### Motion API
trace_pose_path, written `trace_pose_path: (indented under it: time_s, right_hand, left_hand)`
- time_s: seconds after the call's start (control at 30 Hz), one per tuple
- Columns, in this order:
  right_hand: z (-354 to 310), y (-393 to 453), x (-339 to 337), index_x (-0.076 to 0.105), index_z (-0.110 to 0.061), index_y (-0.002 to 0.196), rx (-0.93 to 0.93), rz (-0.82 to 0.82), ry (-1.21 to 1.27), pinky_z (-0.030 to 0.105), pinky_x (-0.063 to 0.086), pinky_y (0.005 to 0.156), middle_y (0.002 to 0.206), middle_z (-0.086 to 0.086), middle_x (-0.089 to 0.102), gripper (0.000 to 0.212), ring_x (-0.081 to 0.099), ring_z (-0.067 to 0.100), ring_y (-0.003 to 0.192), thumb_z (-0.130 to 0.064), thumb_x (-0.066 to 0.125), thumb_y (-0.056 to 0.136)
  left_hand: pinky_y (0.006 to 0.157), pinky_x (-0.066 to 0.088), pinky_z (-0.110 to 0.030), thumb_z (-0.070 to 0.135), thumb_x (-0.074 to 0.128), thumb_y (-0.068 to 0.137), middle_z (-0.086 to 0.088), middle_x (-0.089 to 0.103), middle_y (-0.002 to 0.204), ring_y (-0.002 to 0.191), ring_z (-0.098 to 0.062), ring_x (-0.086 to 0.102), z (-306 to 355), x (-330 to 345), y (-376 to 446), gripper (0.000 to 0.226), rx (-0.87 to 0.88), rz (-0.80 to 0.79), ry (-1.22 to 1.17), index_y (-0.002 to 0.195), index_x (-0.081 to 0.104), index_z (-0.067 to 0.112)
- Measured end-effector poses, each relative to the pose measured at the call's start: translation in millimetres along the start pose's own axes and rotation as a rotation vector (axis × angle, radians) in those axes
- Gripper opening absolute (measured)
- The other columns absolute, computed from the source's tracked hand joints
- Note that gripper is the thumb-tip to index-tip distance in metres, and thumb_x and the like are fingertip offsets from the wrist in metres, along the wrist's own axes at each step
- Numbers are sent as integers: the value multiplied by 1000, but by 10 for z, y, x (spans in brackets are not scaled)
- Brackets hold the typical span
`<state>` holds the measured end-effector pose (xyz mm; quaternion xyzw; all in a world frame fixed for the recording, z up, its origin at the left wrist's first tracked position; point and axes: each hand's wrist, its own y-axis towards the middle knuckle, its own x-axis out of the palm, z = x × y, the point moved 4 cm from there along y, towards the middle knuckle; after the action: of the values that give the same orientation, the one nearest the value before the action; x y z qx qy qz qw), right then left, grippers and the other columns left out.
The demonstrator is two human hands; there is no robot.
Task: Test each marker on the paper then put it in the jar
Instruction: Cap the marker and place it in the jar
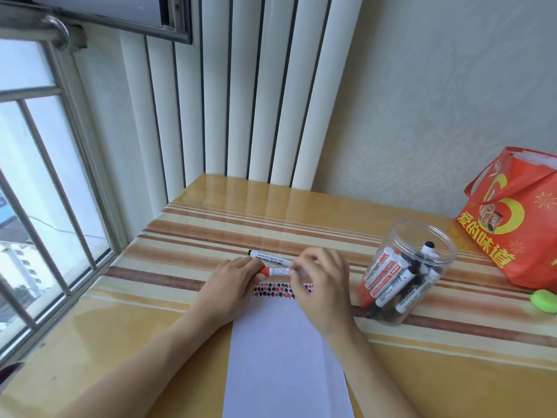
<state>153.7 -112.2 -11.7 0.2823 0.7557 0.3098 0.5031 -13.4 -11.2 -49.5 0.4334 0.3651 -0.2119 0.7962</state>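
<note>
One head-worn wide-angle camera is looking forward and down from above the near edge of the table (452, 387), close over it. It is facing the far wall (437, 101) and the white ribbed panel (241, 101), taking in the window (45, 176) at the left. Straight lines are bowing toward the picture's edges.

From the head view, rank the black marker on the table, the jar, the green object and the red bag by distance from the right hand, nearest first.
1. Black marker: just behind the right hand, lying on the table.
2. Jar: to its right, holding markers.
3. Green object: farther right, near the frame edge.
4. Red bag: back right, by the wall; close to the green object's distance.
</note>
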Motion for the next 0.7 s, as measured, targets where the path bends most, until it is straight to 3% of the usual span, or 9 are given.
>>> trace_pose_path:
  time_s: [0.07,0.2,0.3,0.37,0.43,0.57,0.63,0.7]
  right_hand:
    - [-134,-40,103,70,-19,97,-131,-126,-109,36,45,85,95,-6,63,8,59,20,93,-24,67,92]
    - [-245,-196,336,64,-21,106,-120,-295,-190,31,50,65,95,-9,64,21,64,16,87,-36,51,100]
    - [-255,-234,352,61,-24,96,-92,-285,-264,25,34,49,85,-12,65,26,64,15,66,-41,41,99]
    - [-284,-229,313,56,-27,92,-84,-258,-287,24,28,48,77,-12,64,24,62,17,56,-43,40,99]
    - [-272,-223,305,56,-28,96,-72,-289,-267,26,30,49,79,-12,67,23,65,19,60,-46,42,102]
    - [-210,-181,269,62,-31,111,15,-337,-224,37,53,58,98,-12,74,41,71,18,85,-60,34,103]
    - [-194,-168,187,59,-27,114,88,-289,-196,37,51,61,97,-9,72,45,69,21,86,-60,31,102]
    - [-169,-160,97,51,-25,122,200,-219,-69,36,42,61,92,-6,69,31,65,24,83,-46,36,104]
  left_hand:
    - [67,39,-35,43,28,108,14,50,80,70,-14,47,1,15,-3,34,7,-32,15,92,50,23]
    - [67,38,-34,39,29,107,13,50,77,71,-11,47,64,-22,-19,25,73,-53,19,89,43,30]
    - [66,33,-31,31,32,103,13,50,77,71,-10,46,60,-33,-26,20,83,-72,37,87,44,28]
    - [66,30,-30,21,36,95,13,50,77,71,-10,45,55,-37,-32,15,74,-81,48,86,46,27]
    - [67,31,-31,18,37,92,13,49,76,71,-10,45,62,-60,-32,14,71,-62,60,87,48,26]
    - [68,35,-32,19,42,99,13,51,81,74,-11,46,28,-52,-31,14,34,-5,70,91,52,24]
    - [70,37,-32,28,42,104,14,51,87,79,-11,47,-62,-42,-28,15,-69,55,47,95,54,24]
    - [75,37,-32,35,40,103,13,50,94,87,-13,48,-134,3,-23,19,-133,52,68,99,56,25]
